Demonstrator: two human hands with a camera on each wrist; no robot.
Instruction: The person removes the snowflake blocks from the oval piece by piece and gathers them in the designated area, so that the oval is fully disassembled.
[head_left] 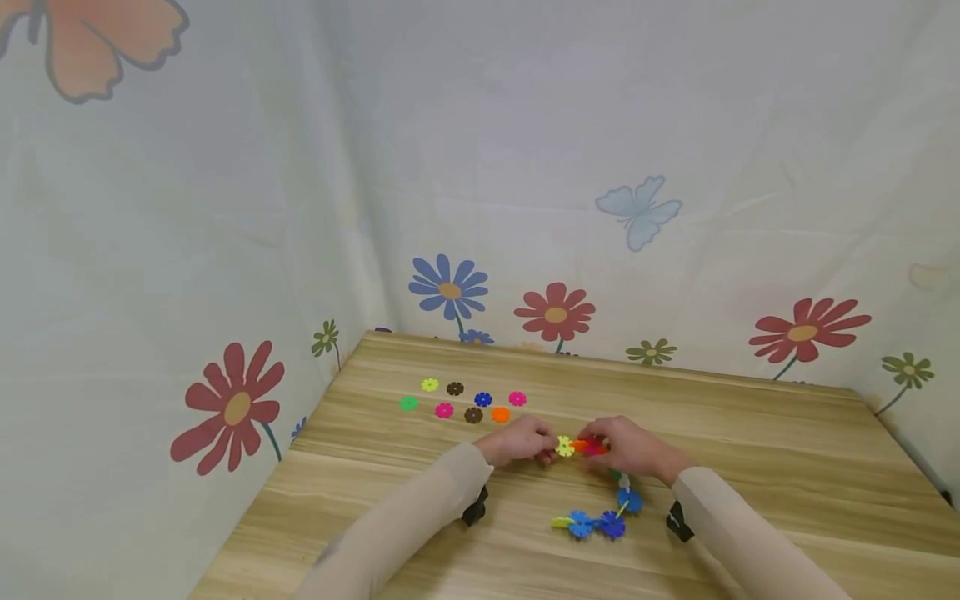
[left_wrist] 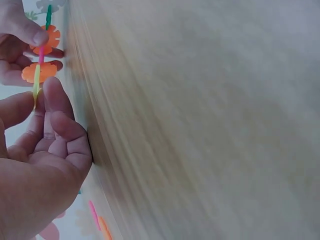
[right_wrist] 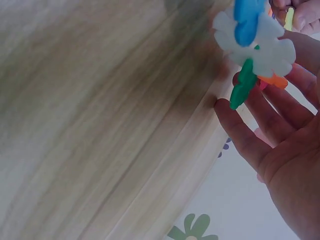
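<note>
A yellow notched plastic disc (head_left: 566, 447) is pinched between thumb and finger of my left hand (head_left: 521, 442). Its edge meets an orange disc (left_wrist: 40, 73) of a chain of interlocked discs. My right hand (head_left: 626, 446) holds that chain by the pink disc (left_wrist: 41, 55) beside the orange one. Past my right fingers the chain continues with a green disc (right_wrist: 243, 85) and a white disc (right_wrist: 265, 47). It curves back over the table to blue discs (head_left: 612, 525) and a yellow end disc (head_left: 561, 523).
Loose discs lie in two rough rows at the back left of the wooden table (head_left: 750, 500), among them a green disc (head_left: 408, 403), an orange disc (head_left: 501, 414) and a pink disc (head_left: 517, 399). A flower-printed curtain (head_left: 525, 167) hangs behind and to the left.
</note>
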